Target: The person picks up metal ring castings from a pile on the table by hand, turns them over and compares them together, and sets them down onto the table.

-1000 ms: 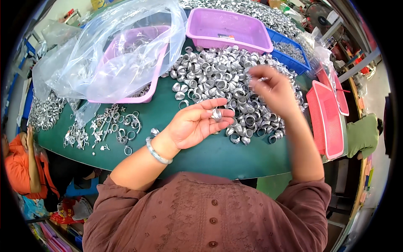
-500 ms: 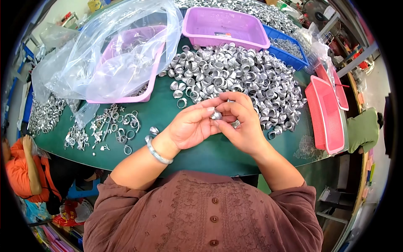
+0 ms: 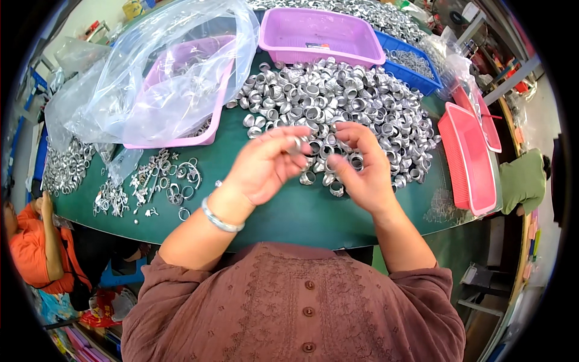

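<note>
A heap of silver rings [image 3: 356,99] lies on the green table in front of me. My left hand [image 3: 265,163], with a pale bangle [image 3: 221,218] at its wrist, is at the heap's near left edge. Its thumb and fingers pinch a silver ring [image 3: 296,145], partly smeared by motion. To its right, my right hand [image 3: 365,172] hovers over the near side of the heap, thumb and fingers apart with nothing seen between them. The two hands are apart, and several rings show in the gap.
Behind the heap stand a purple basket [image 3: 322,57] and a blue tray [image 3: 416,78]. A clear plastic bag [image 3: 96,114] covers another purple basket [image 3: 218,123] at left. Assorted jewellery [image 3: 158,175] lies nearby. Red baskets [image 3: 453,160] stand at right. Two people sit beyond the table.
My hands have parted: the right has moved right and opened, and the left has drawn back left with the ring. Rings now show where the hands met.
</note>
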A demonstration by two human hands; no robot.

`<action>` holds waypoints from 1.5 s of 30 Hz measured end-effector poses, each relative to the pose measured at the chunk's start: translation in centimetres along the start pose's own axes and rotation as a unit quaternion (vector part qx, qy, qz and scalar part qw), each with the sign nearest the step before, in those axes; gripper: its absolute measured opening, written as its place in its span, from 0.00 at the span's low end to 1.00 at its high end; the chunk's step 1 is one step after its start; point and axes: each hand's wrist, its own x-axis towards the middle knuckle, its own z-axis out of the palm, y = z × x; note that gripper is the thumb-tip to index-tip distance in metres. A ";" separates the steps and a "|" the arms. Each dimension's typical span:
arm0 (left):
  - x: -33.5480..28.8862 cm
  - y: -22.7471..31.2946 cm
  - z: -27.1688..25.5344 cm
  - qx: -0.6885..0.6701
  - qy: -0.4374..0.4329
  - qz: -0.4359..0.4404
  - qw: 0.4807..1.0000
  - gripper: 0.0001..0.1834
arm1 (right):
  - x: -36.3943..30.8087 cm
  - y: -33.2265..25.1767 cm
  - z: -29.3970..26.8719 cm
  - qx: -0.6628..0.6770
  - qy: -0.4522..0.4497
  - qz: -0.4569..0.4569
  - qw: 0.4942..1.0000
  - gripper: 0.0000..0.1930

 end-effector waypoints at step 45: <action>-0.9 -1.3 -0.5 0.083 -0.071 -0.076 0.991 0.09 | -4.2 -0.1 1.0 0.171 -0.016 0.012 0.985 0.23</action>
